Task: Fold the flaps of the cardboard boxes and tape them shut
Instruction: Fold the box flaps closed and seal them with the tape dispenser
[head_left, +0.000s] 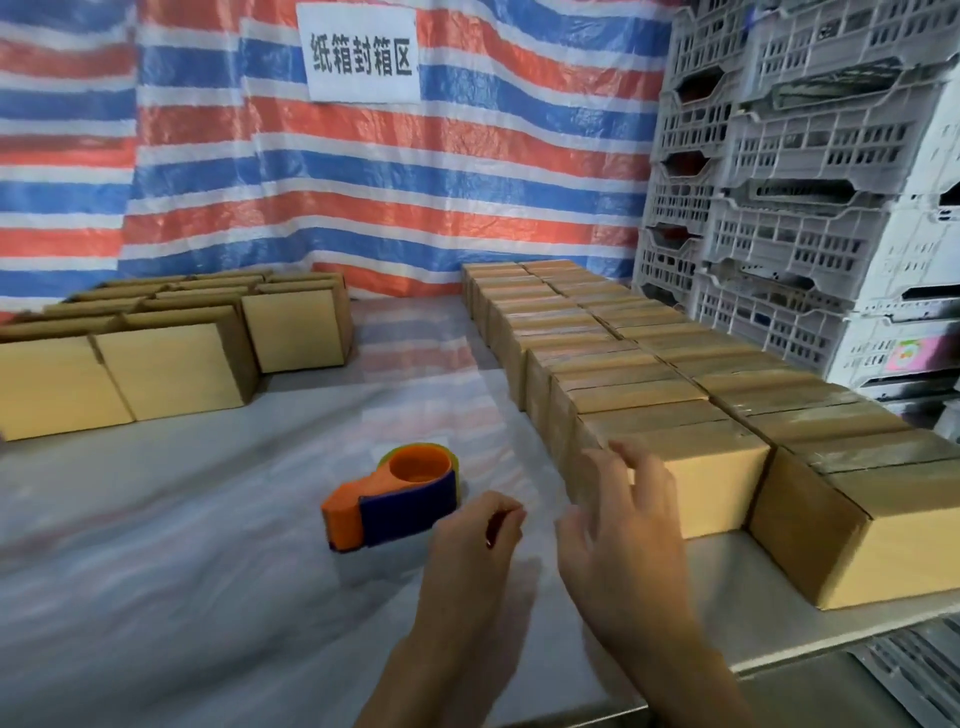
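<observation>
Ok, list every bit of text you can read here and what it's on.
"纸箱封箱区": white paper sign on the striped tarp.
Pink label on a white plastic crate: too blurred to read.
Cardboard boxes and tape dispenser: no text visible.

Bare left hand (475, 535) and bare right hand (618, 525) on 2 bare forearms (691, 670).
</observation>
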